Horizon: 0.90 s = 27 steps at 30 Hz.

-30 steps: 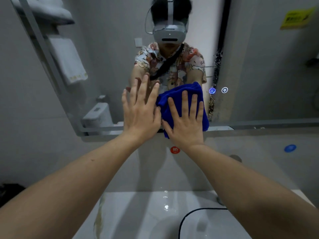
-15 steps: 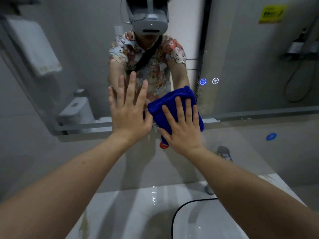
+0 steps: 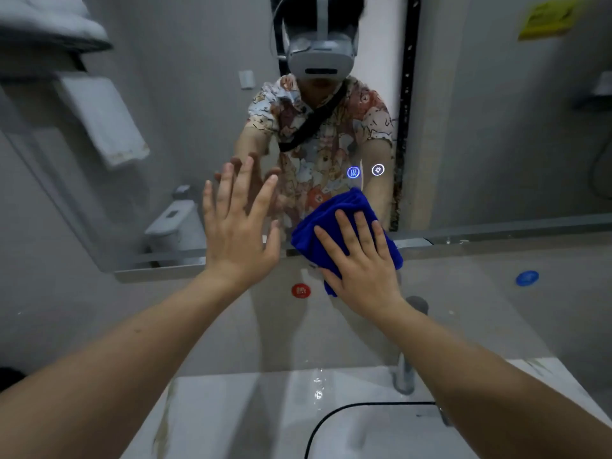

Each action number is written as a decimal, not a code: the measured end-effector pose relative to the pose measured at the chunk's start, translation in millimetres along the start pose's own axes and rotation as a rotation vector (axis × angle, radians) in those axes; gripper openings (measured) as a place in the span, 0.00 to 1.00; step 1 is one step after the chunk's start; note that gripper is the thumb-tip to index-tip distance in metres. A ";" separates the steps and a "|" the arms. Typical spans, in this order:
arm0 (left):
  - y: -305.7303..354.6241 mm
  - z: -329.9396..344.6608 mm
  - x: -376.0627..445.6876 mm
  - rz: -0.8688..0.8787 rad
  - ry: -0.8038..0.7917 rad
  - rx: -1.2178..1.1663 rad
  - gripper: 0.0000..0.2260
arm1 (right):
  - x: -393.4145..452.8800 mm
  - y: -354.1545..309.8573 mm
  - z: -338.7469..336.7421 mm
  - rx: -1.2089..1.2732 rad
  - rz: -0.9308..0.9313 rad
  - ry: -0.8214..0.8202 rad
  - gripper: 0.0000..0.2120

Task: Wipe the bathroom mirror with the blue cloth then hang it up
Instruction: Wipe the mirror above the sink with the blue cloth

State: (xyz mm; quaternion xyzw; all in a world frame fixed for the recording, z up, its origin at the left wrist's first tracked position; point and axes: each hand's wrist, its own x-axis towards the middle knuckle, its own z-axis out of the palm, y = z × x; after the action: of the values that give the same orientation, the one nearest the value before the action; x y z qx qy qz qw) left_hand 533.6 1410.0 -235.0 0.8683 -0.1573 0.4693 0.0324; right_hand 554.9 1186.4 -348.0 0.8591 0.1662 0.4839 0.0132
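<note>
The bathroom mirror (image 3: pixel 496 134) fills the upper part of the view, with a metal ledge along its lower edge. The folded blue cloth (image 3: pixel 334 223) lies flat against the mirror's lower edge, partly over the ledge. My right hand (image 3: pixel 361 260) presses flat on the cloth, fingers spread, covering its lower half. To the left of the cloth my left hand (image 3: pixel 238 226) is raised with fingers apart, palm toward the glass; whether it touches the glass is unclear.
Two lit touch icons (image 3: pixel 353 172) glow in the mirror just above the cloth. A white sink (image 3: pixel 381 435) and chrome tap (image 3: pixel 405 376) sit below. A red sticker (image 3: pixel 300 290) and a blue sticker (image 3: pixel 527 278) mark the wall. Reflected white towels (image 3: pixel 106 124) hang at left.
My right hand has slid the cloth a little to the right and down along the mirror's lower edge. The left hand stays raised beside it. The view has shifted slightly.
</note>
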 end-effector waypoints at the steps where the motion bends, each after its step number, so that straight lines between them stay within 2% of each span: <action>1: 7.8 0.0 4.1 -0.001 0.005 0.001 0.32 | -1.8 4.7 0.2 0.002 0.006 0.010 0.33; 4: 31.9 -1.1 18.7 -0.014 0.022 -0.005 0.33 | -6.0 15.2 0.5 0.022 0.023 0.022 0.31; 9: 57.6 -5.8 59.8 0.007 0.089 0.031 0.34 | -11.2 24.9 -0.6 0.050 0.068 0.053 0.33; 14: 65.1 -4.2 89.9 -0.089 0.136 0.023 0.32 | -7.6 22.4 -4.4 0.122 0.178 0.080 0.35; 21: 55.5 5.3 89.0 -0.036 0.194 0.078 0.31 | 9.8 23.5 -0.2 0.172 0.237 0.234 0.37; 27: 51.7 7.9 90.5 -0.010 0.230 0.091 0.30 | 32.9 25.9 4.7 0.106 0.256 0.403 0.35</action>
State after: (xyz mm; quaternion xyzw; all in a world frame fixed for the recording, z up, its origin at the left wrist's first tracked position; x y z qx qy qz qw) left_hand 570.3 1337.4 -169.4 0.8100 -0.1267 0.5724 0.0131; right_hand 581.6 1172.4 -318.5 0.7587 0.0802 0.6340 -0.1268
